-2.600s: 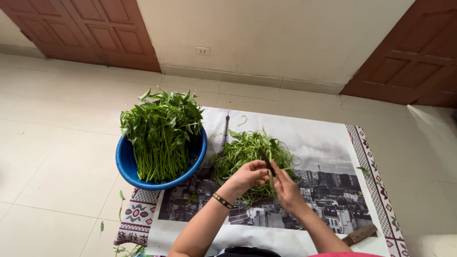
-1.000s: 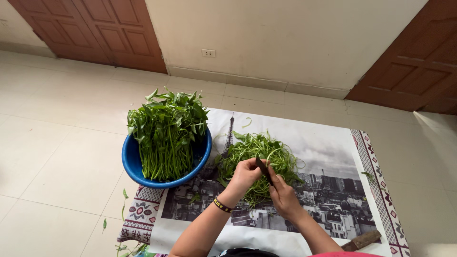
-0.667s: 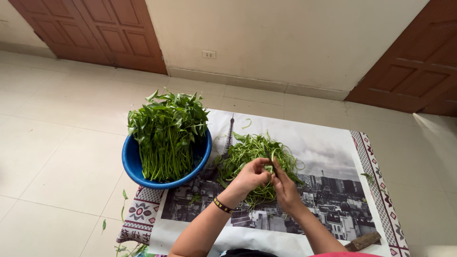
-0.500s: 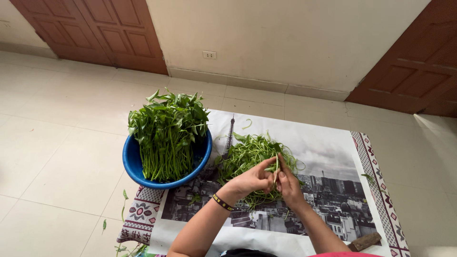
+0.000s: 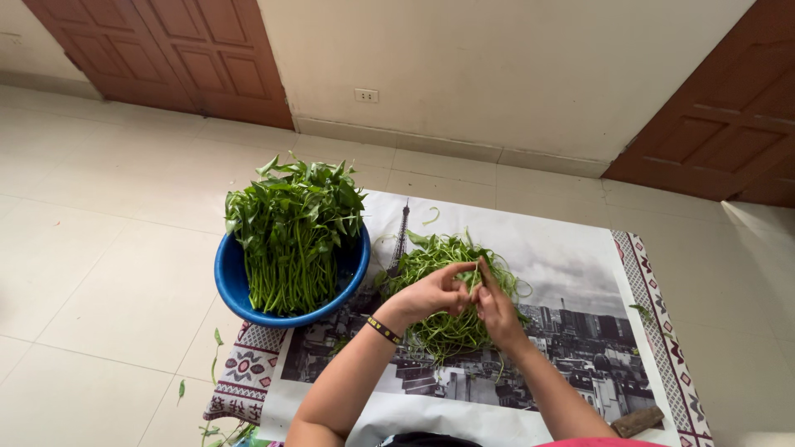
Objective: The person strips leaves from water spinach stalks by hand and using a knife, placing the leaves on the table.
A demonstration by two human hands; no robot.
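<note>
Your left hand (image 5: 432, 291) and right hand (image 5: 492, 308) meet over the pile (image 5: 451, 290) of split green stems at mid-mat. Fingertips of both hands are pressed together, pinching one thin stem (image 5: 478, 273) between them, just above the pile. Your left wrist carries a dark bracelet (image 5: 383, 329). The pile lies on the printed mat (image 5: 563, 273), which covers the tiled floor (image 5: 91, 248). Left of the pile, touching the mat's edge, a blue basin (image 5: 232, 285) holds a leafy green bunch (image 5: 294, 228).
</note>
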